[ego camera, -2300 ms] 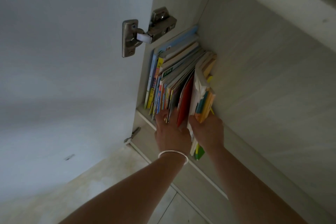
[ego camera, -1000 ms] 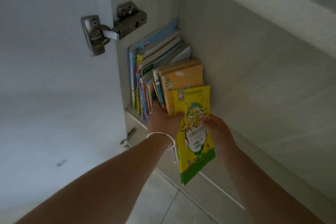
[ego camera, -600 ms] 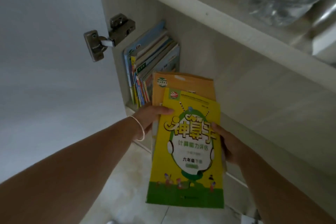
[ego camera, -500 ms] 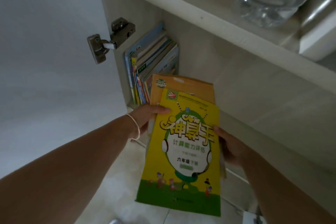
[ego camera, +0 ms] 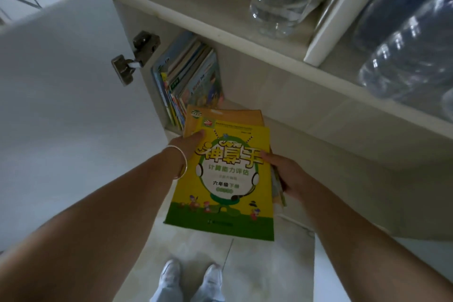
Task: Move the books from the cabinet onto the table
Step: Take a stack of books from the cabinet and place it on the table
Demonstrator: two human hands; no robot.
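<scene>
1. Holding a small stack of books flat between both hands, the person has it clear of the cabinet, over the floor.
2. Left hand clasps the stack's far-left edge; right hand clasps its right edge.
3. More upright books remain in the cabinet, far left.
4. No worktop is visible; carrying and setting down seem left.
</scene>
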